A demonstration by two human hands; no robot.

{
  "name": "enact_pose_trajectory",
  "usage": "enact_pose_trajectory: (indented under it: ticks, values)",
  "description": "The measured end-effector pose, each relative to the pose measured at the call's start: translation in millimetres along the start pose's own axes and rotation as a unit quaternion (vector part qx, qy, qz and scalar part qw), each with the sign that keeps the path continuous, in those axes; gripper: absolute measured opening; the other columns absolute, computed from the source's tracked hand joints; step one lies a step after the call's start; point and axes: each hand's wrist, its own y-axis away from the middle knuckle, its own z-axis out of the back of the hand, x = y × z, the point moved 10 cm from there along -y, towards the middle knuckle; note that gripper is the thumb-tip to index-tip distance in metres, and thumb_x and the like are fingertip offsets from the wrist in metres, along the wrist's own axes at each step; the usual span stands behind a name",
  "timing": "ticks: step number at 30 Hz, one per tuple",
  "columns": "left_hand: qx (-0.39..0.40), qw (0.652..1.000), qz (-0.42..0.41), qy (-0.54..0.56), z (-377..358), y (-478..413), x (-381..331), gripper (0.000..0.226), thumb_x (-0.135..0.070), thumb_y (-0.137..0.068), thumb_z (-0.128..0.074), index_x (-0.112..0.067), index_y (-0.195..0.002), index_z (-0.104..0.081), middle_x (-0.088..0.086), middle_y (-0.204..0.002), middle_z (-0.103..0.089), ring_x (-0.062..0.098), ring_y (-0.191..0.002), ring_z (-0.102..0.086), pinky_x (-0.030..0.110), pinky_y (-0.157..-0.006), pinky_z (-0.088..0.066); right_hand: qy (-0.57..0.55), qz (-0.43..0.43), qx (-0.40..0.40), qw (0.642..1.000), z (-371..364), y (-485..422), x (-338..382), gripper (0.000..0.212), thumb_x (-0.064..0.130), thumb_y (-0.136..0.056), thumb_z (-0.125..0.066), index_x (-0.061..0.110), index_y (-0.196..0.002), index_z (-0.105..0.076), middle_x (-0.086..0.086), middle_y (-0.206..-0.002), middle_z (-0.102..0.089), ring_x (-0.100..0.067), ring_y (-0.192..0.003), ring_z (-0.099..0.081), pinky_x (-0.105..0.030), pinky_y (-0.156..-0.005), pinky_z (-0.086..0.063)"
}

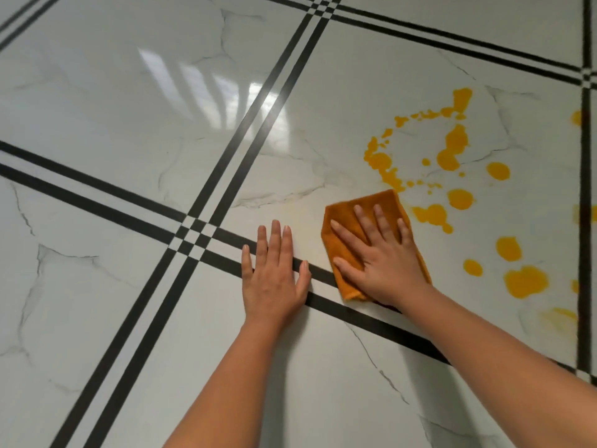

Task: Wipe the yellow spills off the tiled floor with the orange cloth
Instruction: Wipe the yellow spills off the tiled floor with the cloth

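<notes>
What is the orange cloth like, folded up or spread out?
Folded, it seems. The cloth lies as a small thick pad under the flat right hand, and its near edge looks doubled over.

looks like I'm indoors, a home probably; glossy white marble-look tiled floor [129, 92] with black double stripes [255, 124]; window glare [226, 88] reflecting

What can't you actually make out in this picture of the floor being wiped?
Head view, the only one:
The floor under the orange cloth: cloth and the flat right hand cover it, so any spill beneath is hidden.
The yellow spills: those at the right are cut off by the frame edge.
A pale yellow smear lower right: too blurred to tell residue from reflection.
</notes>
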Motion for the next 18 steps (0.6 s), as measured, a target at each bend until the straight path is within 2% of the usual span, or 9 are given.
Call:
enact_pose_trajectory:
  ticks: [1, 2, 4, 6, 7, 9, 11, 15, 18]
  values:
    - [0.002, 1.000, -0.001, 0.005, -1.1, 4.1, -5.7, 0.065, -0.045, -0.088, -0.025, -0.011, -0.143, -0.033, 0.009, -0.151, -0.028, 0.026, -0.140, -0.023, 0.046, -0.113, -0.009, -0.003, -0.031, 0.007, 1.000, -1.3, 0.4, 0.4, 0.064, 0.070, -0.081, -0.012, 0.053, -0.140, 0.006, 0.006, -0.157, 0.008, -0.026, -0.145, 0.006, -0.053, -0.111, 0.003]
    - [0.006, 1.000, 0.005, 0.011, -2.7, 7.3, -7.6, 0.065, -0.044, -0.087, -0.025, -0.011, -0.142, -0.034, 0.010, -0.150, -0.030, 0.027, -0.140, -0.025, 0.047, -0.111, -0.012, -0.012, -0.032, -0.002, 0.999, -1.9, 8.7, 7.1, 0.064, 0.068, -0.082, -0.015, 0.051, -0.142, 0.001, 0.004, -0.158, 0.004, -0.027, -0.145, 0.002, -0.054, -0.110, 0.002]
    - [0.004, 1.000, -0.003, 0.007, -3.7, 13.3, -14.7, 0.063, -0.042, -0.087, -0.027, -0.010, -0.140, -0.039, 0.011, -0.148, -0.035, 0.028, -0.137, -0.031, 0.050, -0.109, -0.019, -0.012, 0.029, -0.027, 0.999, -5.7, 48.1, 17.2, 0.063, 0.066, -0.085, -0.025, 0.046, -0.144, -0.017, 0.000, -0.157, -0.013, -0.029, -0.144, -0.012, -0.054, -0.110, -0.008]
    - [0.002, 0.999, -0.043, -0.007, -4.9, 21.7, -33.0, 0.062, -0.041, -0.086, -0.029, -0.010, -0.138, -0.042, 0.012, -0.146, -0.039, 0.029, -0.135, -0.035, 0.050, -0.108, -0.024, 0.003, 0.059, -0.026, 0.998, -13.2, 84.5, -1.2, 0.063, 0.066, -0.084, -0.029, 0.046, -0.144, -0.021, 0.001, -0.156, -0.020, -0.027, -0.143, -0.017, -0.053, -0.110, -0.013]
    - [0.007, 0.998, -0.064, -0.006, -6.0, 26.7, -45.0, 0.061, -0.041, -0.086, -0.030, -0.010, -0.138, -0.043, 0.012, -0.146, -0.039, 0.029, -0.135, -0.035, 0.050, -0.108, -0.023, 0.002, 0.038, -0.034, 0.999, -12.6, 88.1, -17.8, 0.063, 0.066, -0.084, -0.029, 0.047, -0.144, -0.019, 0.002, -0.156, -0.020, -0.027, -0.143, -0.018, -0.053, -0.110, -0.013]
    - [0.007, 0.996, -0.090, -0.003, -6.1, 31.2, -66.3, 0.060, -0.040, -0.087, -0.030, -0.011, -0.138, -0.043, 0.012, -0.145, -0.039, 0.028, -0.135, -0.036, 0.047, -0.106, -0.019, -0.012, -0.058, -0.032, 0.998, -5.6, 71.2, -42.8, 0.064, 0.067, -0.084, -0.024, 0.050, -0.143, -0.008, 0.005, -0.158, -0.011, -0.026, -0.145, -0.011, -0.052, -0.110, -0.006]
    - [0.000, 0.995, -0.101, -0.008, -8.6, 29.6, -84.3, 0.059, -0.040, -0.088, -0.029, -0.011, -0.138, -0.042, 0.012, -0.146, -0.039, 0.028, -0.135, -0.036, 0.046, -0.106, -0.018, -0.022, -0.112, -0.014, 0.993, -7.8, 59.5, -44.1, 0.063, 0.067, -0.084, -0.019, 0.050, -0.142, -0.001, 0.005, -0.159, -0.004, -0.026, -0.145, -0.004, -0.052, -0.110, 0.000]
    - [0.009, 0.991, -0.133, -0.006, -14.8, 27.2, -106.0, 0.058, -0.038, -0.091, -0.026, -0.011, -0.143, -0.033, 0.011, -0.150, -0.030, 0.027, -0.138, -0.028, 0.043, -0.107, -0.011, -0.008, -0.063, -0.038, 0.997, -14.5, 116.1, -58.7, 0.063, 0.064, -0.085, -0.029, 0.044, -0.144, -0.022, 0.002, -0.156, -0.021, -0.029, -0.142, -0.021, -0.052, -0.109, -0.010]
    - [0.026, 0.979, -0.202, -0.020, -20.6, 38.0, -137.3, 0.059, -0.040, -0.092, -0.024, -0.011, -0.144, -0.029, 0.008, -0.152, -0.025, 0.023, -0.139, -0.020, 0.042, -0.109, -0.008, -0.015, -0.151, -0.040, 0.988, -12.1, 131.4, -116.8, 0.064, 0.065, -0.085, -0.024, 0.044, -0.145, -0.015, 0.003, -0.157, -0.016, -0.028, -0.144, -0.016, -0.051, -0.109, -0.007]
